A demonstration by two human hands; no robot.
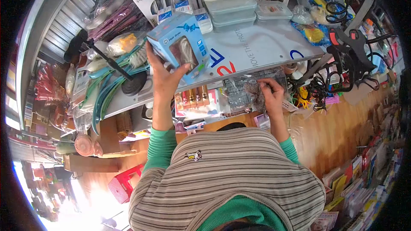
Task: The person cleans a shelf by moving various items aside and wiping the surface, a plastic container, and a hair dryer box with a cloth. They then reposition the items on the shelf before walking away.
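My left hand (164,79) is wrapped round the lower left side of a blue hair dryer box (175,36), thumb across its front. The box tilts above the front part of the grey shelf, and a dark oval window shows something pale inside. Lower and to the right, my right hand (272,94) pinches a crumpled grey-brown cloth (255,96) between thumb and fingers. That cloth lies over clear plastic packaging (237,92) with dark contents, just below the shelf edge.
On the shelf (252,51), clear lidded containers (233,10) are stacked behind the box. Green-blue straps (100,87) and a black stand (113,62) are at left. Black coiled cords (327,87) hang at right. A red stool (125,184) stands on the floor.
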